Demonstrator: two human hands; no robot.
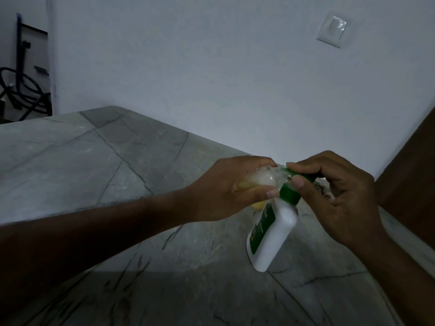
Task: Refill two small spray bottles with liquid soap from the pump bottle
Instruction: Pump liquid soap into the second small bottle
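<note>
Dim home interior: grey veined stone countertop point(98, 175) across lower frame, plain white wall point(188, 67), wall switch point(332, 29) upper right.

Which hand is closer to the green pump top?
Right. The right hand pinches the green pump top of the white bottle; the left hand sits just beside it, gripping a small clear bottle.

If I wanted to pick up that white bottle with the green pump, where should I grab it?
Probably round the white pump bottle at its body, coming from the near side. The body is broad, smooth and free below the green collar, while the right hand already pinches the pump head and the left hand holds a small clear bottle there.
</note>
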